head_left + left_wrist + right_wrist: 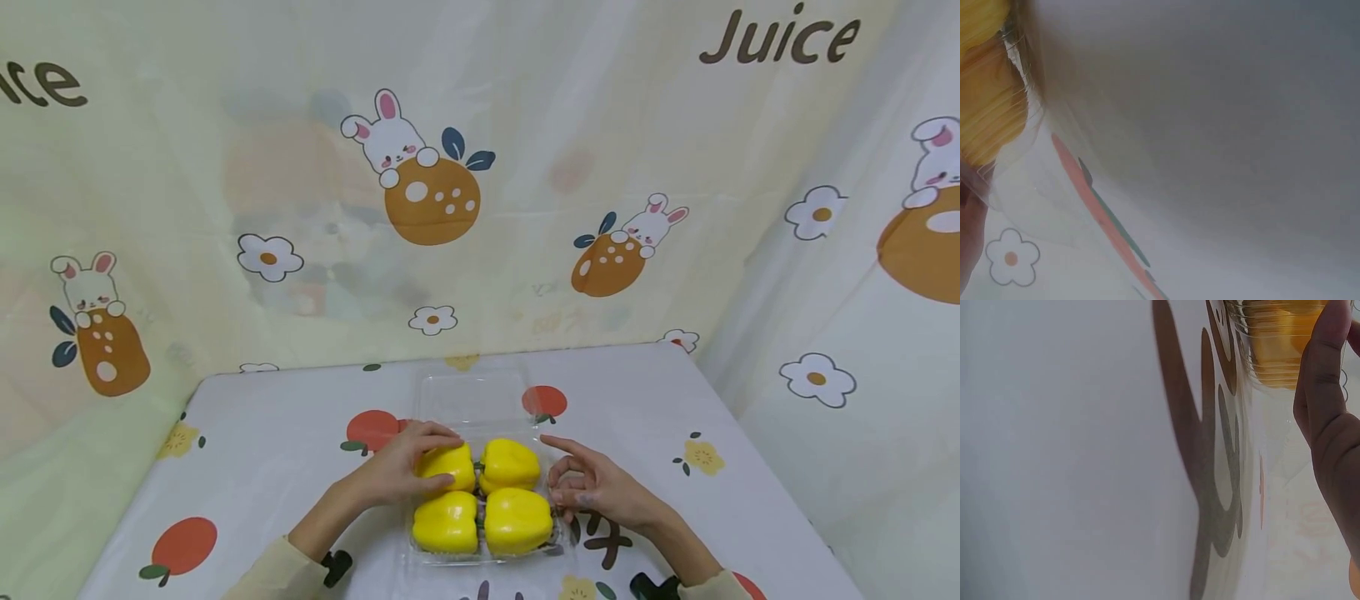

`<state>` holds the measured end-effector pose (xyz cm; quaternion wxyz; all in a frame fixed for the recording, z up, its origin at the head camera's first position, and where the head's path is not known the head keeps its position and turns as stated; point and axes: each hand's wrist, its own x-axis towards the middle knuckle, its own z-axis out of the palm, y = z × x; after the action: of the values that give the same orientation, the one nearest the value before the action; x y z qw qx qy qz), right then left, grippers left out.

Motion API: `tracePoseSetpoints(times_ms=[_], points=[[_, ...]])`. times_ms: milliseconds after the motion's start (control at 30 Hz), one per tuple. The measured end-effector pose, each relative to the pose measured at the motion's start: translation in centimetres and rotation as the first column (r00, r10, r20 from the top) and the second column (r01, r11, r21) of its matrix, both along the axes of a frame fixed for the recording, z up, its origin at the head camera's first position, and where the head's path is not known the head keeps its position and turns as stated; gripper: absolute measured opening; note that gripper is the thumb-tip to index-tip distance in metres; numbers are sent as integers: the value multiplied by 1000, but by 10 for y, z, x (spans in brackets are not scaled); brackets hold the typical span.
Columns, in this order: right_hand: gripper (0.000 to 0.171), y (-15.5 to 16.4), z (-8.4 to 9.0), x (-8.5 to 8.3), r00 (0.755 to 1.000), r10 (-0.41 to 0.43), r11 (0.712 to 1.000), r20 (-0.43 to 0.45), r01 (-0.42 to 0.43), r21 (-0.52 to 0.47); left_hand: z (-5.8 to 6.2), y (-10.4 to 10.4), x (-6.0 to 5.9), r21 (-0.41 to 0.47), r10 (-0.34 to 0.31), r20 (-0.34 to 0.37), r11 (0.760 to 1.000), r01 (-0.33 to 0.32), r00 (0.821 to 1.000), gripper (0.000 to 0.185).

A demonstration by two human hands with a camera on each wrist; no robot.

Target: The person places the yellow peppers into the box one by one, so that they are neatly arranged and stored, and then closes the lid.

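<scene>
Several yellow bell peppers sit in two rows in a clear plastic clamshell box point(450, 562), its lid point(472, 398) folded open toward the back. My left hand point(397, 468) grips the back-left bell pepper point(454, 467), fingers over its far side and thumb along its near side. At the box's right side is my right hand point(603, 492), index finger extended and the other fingers bent, holding no pepper. In the right wrist view, that hand point(1335, 425) lies against or very near the ribbed box wall point(1272, 362); contact is unclear. The left wrist view shows pepper point(988, 94) through clear plastic.
The box stands on a white tablecloth point(285, 467) printed with fruit and flowers. Behind it hangs a pale curtain point(525, 100) with rabbit prints, and another curtain side point(840, 467) rises at the right.
</scene>
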<state>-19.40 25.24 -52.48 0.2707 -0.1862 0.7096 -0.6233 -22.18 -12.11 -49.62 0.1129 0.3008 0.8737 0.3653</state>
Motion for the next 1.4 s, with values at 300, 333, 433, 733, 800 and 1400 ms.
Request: tracePoseSetpoints(times_ms=[300, 333, 433, 733, 800, 1400], points=[[84, -1, 1, 1, 1000, -6, 1000, 12, 6, -1, -3, -1, 0, -1, 5, 3, 1000, -5, 1000, 55], [84, -1, 1, 1, 1000, -6, 1000, 14, 6, -2, -4, -1, 0, 1, 6, 0, 1000, -6, 1000, 55], [84, -1, 0, 1, 1000, -4, 1000, 17, 4, -8, -5, -2, 0, 8, 12, -4, 1000, -12, 1000, 56], [83, 1, 0, 1, 1000, -6, 1000, 17, 7, -8, -9, -1, -1, 12, 16, -29, 1000, -16, 999, 57], [82, 1, 1, 1, 1000, -5, 1000, 17, 5, -8, -9, -3, -1, 22, 17, -32, 1000, -16, 999, 56], [79, 0, 3, 0, 1000, -9, 1000, -20, 9, -6, -1, -14, -1, 240, 64, -13, 969, -60, 998, 46]])
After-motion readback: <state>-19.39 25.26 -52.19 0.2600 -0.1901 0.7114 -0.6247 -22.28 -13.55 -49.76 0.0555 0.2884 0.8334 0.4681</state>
